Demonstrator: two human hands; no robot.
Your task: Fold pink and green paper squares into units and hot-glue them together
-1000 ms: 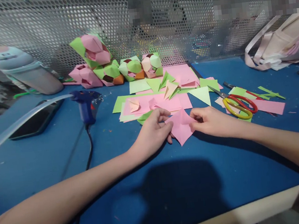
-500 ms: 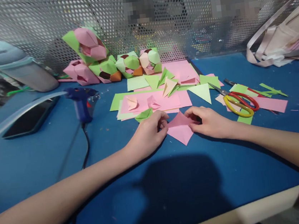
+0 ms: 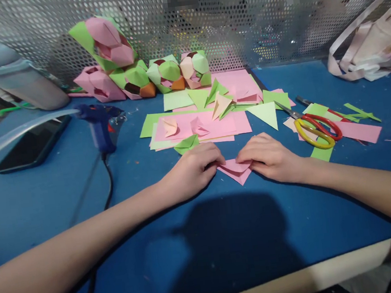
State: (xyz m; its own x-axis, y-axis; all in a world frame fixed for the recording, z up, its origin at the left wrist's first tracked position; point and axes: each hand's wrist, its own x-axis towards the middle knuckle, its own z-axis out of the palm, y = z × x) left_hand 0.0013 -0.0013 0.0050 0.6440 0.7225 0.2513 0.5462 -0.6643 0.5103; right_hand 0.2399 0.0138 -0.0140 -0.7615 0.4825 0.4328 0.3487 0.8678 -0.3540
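Between my hands lies a piece of pink paper, its top half folded down so that it forms a triangle pointing toward me. My left hand pinches its left corner, fingers closed. At the right corner and along the top fold, my right hand grips the paper with closed fingers. Just behind my left hand sits a small folded green paper piece. Beyond it are stacked sheets of pink paper with small folded pieces on top.
Scissors with red and yellow handles lie on scraps at right. A blue glue gun stands left beside a phone. Folded paper balls line the perforated metal panel. A tumbler leans at far left; a white bag sits right.
The pink paper's top corner has come down over its lower half, turning the diamond into a triangle. My right hand's fingers have moved in over the top fold. The view has shifted slightly.
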